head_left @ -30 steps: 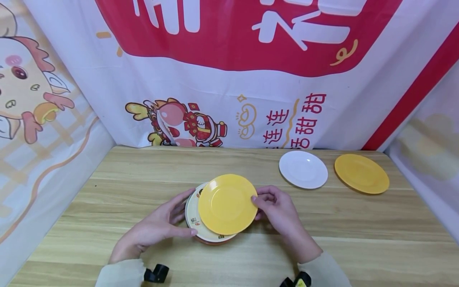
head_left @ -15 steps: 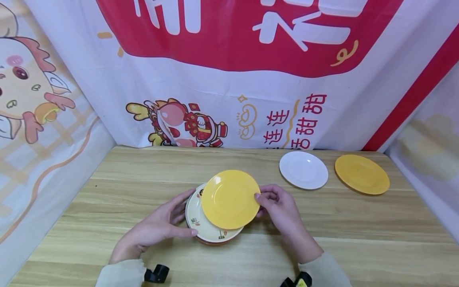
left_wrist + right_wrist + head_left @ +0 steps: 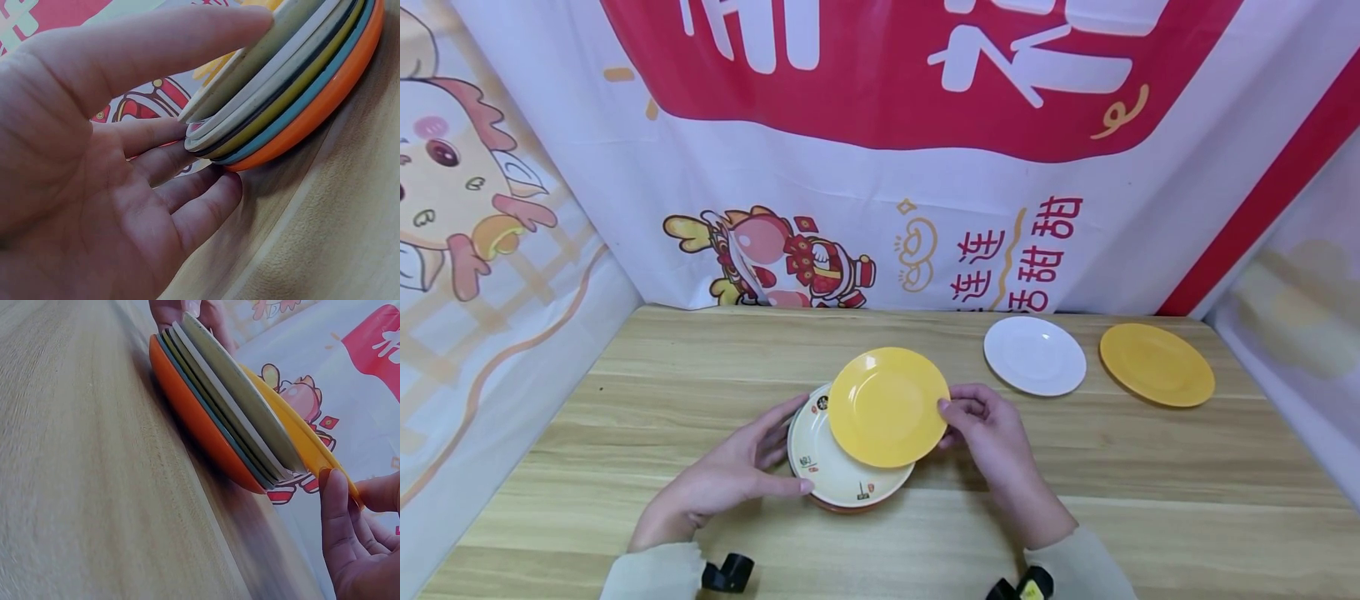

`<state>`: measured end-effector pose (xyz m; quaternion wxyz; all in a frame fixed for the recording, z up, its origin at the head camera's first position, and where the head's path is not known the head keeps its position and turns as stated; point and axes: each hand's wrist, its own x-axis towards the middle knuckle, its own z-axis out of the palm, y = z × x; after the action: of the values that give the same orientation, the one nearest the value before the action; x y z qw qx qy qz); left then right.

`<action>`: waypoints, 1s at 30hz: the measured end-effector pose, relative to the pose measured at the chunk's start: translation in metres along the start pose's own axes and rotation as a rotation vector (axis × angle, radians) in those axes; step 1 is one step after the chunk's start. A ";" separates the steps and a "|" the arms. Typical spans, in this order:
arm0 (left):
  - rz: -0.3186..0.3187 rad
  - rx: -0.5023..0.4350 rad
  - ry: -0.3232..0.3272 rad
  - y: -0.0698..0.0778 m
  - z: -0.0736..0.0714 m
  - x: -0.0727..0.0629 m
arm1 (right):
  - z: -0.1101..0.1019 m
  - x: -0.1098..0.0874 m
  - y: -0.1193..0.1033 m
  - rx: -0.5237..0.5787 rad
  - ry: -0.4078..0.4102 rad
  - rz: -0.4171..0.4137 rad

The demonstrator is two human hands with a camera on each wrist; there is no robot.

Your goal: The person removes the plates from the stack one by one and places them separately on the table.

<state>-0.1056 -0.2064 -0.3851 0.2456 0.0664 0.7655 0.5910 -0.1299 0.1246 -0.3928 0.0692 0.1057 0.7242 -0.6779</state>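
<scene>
Stack: plates (image 3: 838, 487) lay piled at lower centre of the head view on the wooden worktop (image 3: 1150, 500); the wrist views showed an orange plate (image 3: 200, 425) at the bottom, with blue, olive, white and cream rims above it.
Top plate: a yellow plate (image 3: 888, 407) sat tilted over the stack's upper right part, its left edge overlapping the cream plate (image 3: 820, 467).
Right hand: right hand (image 3: 992, 437) pinched the yellow plate's right rim, thumb on top, fingers (image 3: 337, 512) curled beneath.
Left hand: left hand (image 3: 726, 479) rested against the stack's left edge, fingers (image 3: 187, 156) relaxed and spread, thumb along the upper rim.
Other plates: a white plate (image 3: 1034, 356) and a second yellow plate (image 3: 1157, 364) lay flat, side by side, at right of centre, well apart from the stack.
Backdrop: a red-and-white printed banner (image 3: 880, 167) filled the upper frame.
</scene>
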 end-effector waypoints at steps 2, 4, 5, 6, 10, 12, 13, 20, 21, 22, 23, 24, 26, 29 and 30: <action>0.001 0.001 0.001 0.000 0.000 0.000 | 0.000 0.001 0.000 0.005 0.003 0.005; 0.002 0.002 0.002 0.000 0.000 0.000 | 0.000 0.001 0.000 0.009 0.006 0.006; 0.003 0.002 0.001 0.000 0.000 0.000 | 0.000 0.000 0.000 0.010 0.006 0.006; 0.004 0.002 -0.001 0.000 0.000 0.000 | 0.000 0.000 -0.001 0.012 0.007 0.004; 0.009 -0.002 -0.006 -0.001 0.000 0.000 | -0.001 0.000 0.000 0.014 0.009 0.001; 0.009 -0.001 -0.007 -0.001 0.000 0.000 | -0.001 0.000 0.000 0.016 0.011 0.001; 0.009 0.000 -0.006 0.000 0.000 0.000 | -0.001 0.000 0.000 0.017 0.011 0.004; 0.002 0.009 -0.003 0.000 0.000 0.001 | -0.002 0.001 0.000 0.025 0.011 0.013; 0.000 0.009 -0.003 0.001 0.000 0.001 | -0.002 0.001 0.000 0.027 0.011 0.013; -0.001 0.009 -0.004 0.001 0.000 0.001 | -0.002 0.001 0.000 0.029 0.012 0.016; -0.002 0.009 -0.003 0.002 0.000 0.001 | -0.002 0.001 0.000 0.030 0.012 0.015; 0.001 0.015 -0.006 0.002 0.000 0.001 | -0.002 0.001 0.000 0.031 0.013 0.016; 0.003 0.022 -0.006 0.002 0.000 0.001 | -0.002 0.001 -0.001 0.032 0.015 0.015; 0.002 0.032 0.001 0.002 0.000 0.001 | -0.003 0.003 -0.001 0.041 0.017 0.008; 0.002 0.034 0.000 0.002 0.000 0.001 | -0.004 0.003 -0.001 0.046 0.020 0.003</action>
<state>-0.1071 -0.2049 -0.3833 0.2438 0.0712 0.7754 0.5781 -0.1330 0.1286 -0.3923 0.0605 0.1152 0.7090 -0.6931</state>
